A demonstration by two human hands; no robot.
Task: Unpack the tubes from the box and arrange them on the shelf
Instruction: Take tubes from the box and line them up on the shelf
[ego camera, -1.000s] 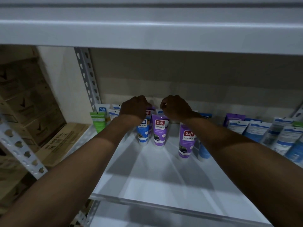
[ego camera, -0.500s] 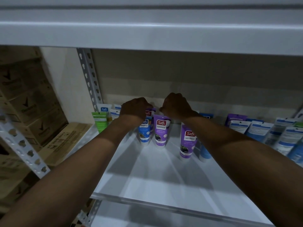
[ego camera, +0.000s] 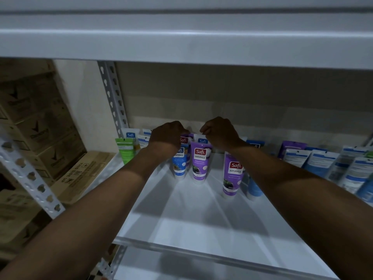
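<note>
Several Safi tubes stand cap-down at the back of the white shelf [ego camera: 201, 223]. My left hand [ego camera: 167, 136] curls over the top of a purple tube [ego camera: 184, 140] in the back row. My right hand [ego camera: 220, 132] pinches the top edge of a white and blue tube [ego camera: 201, 140] beside it. Just in front of them stand a blue tube [ego camera: 179, 165] and a purple tube [ego camera: 199, 164]. Another purple tube [ego camera: 232, 175] and a blue tube [ego camera: 253, 188] stand below my right forearm. My fingertips are partly hidden.
A green tube [ego camera: 126, 150] and white tubes stand at the back left by the perforated upright [ego camera: 113, 98]. A row of white and blue tubes [ego camera: 323, 162] leans at the right. Cardboard boxes [ego camera: 40, 126] are stacked to the left. The upper shelf [ego camera: 181, 43] hangs close overhead.
Both hands stay on the tops of the same back-row tubes. The gap between them has widened a little.
</note>
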